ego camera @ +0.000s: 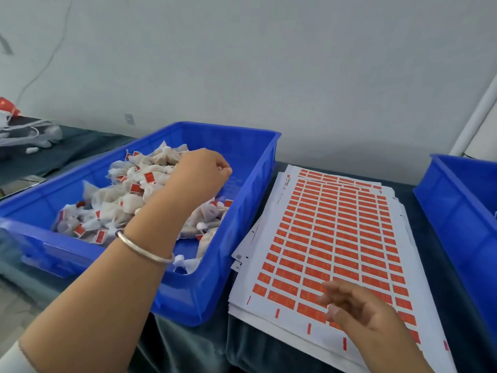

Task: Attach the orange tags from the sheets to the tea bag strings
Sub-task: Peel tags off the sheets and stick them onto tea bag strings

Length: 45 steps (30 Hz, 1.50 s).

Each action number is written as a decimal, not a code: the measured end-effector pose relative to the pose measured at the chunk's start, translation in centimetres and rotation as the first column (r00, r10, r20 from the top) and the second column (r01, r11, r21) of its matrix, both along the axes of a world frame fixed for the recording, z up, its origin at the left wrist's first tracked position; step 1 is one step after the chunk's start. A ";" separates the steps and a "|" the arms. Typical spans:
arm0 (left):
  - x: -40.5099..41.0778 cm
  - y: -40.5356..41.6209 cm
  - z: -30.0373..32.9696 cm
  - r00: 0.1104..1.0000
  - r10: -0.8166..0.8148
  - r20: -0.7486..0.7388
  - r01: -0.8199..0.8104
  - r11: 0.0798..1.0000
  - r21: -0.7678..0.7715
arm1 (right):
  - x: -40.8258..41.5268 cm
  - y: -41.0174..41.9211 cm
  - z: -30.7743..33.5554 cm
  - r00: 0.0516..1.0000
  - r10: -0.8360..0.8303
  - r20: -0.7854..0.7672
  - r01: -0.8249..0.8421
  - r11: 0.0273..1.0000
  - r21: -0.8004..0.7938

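Tag sheets: a stack of white sheets [333,238] lies flat on the dark cloth, just right of the blue crate; the top sheet is covered in rows of orange tags [322,232], and the sheets below are fanned out at the near-left corner.
Tea bags: a heap of pale gauze tea bags [129,203] fills the left and middle of the blue crate, many already carrying small orange tags on their strings.
Left hand: the left hand [200,175] hovers over the heap, wrist bent down, fingers curled in with fingertips drawn together; whether it pinches a string or a bag cannot be told.
Right hand: the right hand [357,309] hangs over the near edge of the top sheet, fingers loosely bent and spread, holding nothing; blurred.
Bracelet: a silver bangle [145,250] sits on the left forearm, behind the wrist.
Blue crate: the blue crate [242,135] has raised walls all round; bare floor shows in the far-right corner, just beyond the left fingertips.
Open room: a narrow strip of dark cloth [188,343] runs below the crate's front wall and the sheets' near edge.
Second crate: another blue crate [462,211] stands right of the sheets, cut by the frame edge.
Far left: white cords and a red object [8,106] lie well apart from the left hand.
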<state>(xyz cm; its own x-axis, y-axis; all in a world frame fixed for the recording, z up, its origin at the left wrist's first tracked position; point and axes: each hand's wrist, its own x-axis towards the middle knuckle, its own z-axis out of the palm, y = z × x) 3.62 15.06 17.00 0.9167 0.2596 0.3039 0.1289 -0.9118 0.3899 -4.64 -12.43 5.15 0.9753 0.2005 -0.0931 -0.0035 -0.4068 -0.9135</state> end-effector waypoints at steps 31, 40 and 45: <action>-4.4 -26.1 -18.9 0.722 -0.623 -0.302 0.681 0.717 0.149 | 7.1 -25.2 6.9 0.842 -0.531 0.098 0.478 0.647 -0.594; -4.4 -26.0 -19.1 0.734 -0.634 -0.243 0.672 0.730 0.123 | 8.4 -26.0 6.0 0.763 -0.597 0.249 0.632 0.604 -0.486; -4.5 -26.0 -19.1 0.732 -0.642 -0.227 0.671 0.738 0.076 | 7.7 -25.7 8.8 0.720 -0.477 0.504 0.685 0.608 -0.402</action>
<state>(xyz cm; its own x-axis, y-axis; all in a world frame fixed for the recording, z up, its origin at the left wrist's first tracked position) -0.92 -10.90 -2.10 0.8813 -0.4603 0.1072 -0.4709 -0.8365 0.2801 3.08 -38.11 13.92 0.8500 -0.4025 0.3397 -0.1763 -0.8252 -0.5366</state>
